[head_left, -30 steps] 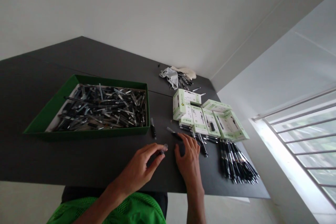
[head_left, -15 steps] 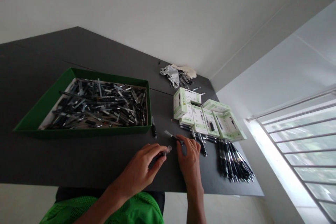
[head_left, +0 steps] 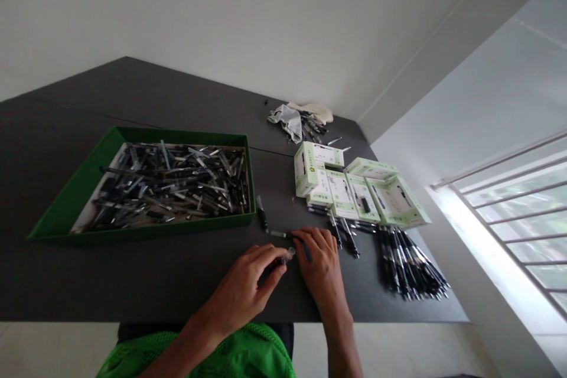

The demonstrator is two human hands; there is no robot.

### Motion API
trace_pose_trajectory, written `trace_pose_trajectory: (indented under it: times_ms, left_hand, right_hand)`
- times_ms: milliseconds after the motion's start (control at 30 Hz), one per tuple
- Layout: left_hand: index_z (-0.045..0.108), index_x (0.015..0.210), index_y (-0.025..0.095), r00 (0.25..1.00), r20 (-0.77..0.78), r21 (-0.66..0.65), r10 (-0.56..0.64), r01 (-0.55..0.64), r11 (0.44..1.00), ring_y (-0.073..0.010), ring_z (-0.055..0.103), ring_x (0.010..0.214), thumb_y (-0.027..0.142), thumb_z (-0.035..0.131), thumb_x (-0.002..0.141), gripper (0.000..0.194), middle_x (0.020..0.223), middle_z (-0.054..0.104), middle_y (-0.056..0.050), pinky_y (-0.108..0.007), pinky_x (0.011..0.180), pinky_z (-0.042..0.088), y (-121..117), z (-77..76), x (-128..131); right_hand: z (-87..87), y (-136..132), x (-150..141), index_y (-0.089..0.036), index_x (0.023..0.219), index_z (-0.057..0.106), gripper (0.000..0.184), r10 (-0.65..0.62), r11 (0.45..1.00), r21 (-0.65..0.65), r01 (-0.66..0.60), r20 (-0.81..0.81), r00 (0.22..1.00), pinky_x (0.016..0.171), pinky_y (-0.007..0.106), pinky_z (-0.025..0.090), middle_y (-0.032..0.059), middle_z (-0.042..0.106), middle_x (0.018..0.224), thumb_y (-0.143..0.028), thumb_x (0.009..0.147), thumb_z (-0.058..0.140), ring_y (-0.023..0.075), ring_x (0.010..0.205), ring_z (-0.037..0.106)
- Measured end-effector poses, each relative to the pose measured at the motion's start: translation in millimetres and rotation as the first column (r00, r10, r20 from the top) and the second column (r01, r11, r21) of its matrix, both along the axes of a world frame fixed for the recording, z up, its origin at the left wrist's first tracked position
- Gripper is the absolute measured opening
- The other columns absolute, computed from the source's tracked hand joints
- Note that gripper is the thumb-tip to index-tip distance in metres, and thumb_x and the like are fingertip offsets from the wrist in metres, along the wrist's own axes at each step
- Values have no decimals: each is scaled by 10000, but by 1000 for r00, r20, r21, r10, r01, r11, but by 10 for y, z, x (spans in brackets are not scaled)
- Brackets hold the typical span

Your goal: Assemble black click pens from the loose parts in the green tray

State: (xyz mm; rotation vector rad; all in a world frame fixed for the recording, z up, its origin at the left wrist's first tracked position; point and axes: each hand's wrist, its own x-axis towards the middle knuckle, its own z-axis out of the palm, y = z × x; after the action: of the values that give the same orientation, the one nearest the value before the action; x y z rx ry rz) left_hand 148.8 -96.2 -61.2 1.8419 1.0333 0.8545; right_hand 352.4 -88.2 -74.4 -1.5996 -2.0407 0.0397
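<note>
My left hand (head_left: 250,277) is closed around a dark pen piece whose clear end (head_left: 290,253) pokes out past the thumb and forefinger. Just to its right, my right hand (head_left: 321,263) rests low over the table, fingers curled onto a pen part (head_left: 280,235) with a clear tip pointing left. The rest of that part is hidden under the fingers. A single dark pen piece (head_left: 262,214) lies loose beyond both hands, beside a green box (head_left: 253,189) heaped with black and clear pen parts.
Green-and-white pen cartons (head_left: 344,194) stand on the right, with loose pens along their near side. A fanned pile of pens (head_left: 411,263) lies near the table's right end. Crumpled gloves (head_left: 290,121) and more pens are by the wall. Barred window at far right.
My right hand has lowered its pen part; the clear tip now lies flatter, near the table. The left hand keeps its hold. The view has shifted slightly.
</note>
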Motion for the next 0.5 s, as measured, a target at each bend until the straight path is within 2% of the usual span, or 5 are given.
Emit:
trace_pose_trajectory:
  times_ms: [167, 500]
  left_hand:
    - [712, 1239, 253, 1000, -24, -9, -8, 8, 1000, -210, 716, 1162, 328, 554, 1076, 239, 1204, 776, -40, -313, 1062, 538, 7, -11, 7]
    - [715, 1249, 264, 1000, 1, -28, 9, -9, 1000, -214, 720, 1183, 358, 562, 1072, 251, 1235, 774, -49, -317, 1086, 550, 32, -37, 8]
  right_hand:
    - [28, -16, -21, -237, 1124, 734, 141, 38, 999, -30, -38, 1, 999, 908, 434, 465, 58, 745, 1104, -217, 1034, 627, 261, 1031, 614]
    - [52, -56, -58, -288, 1305, 701, 289, 179, 977, -119, -175, 20, 984, 879, 417, 497, 64, 704, 1109, -204, 1055, 581, 248, 976, 614]
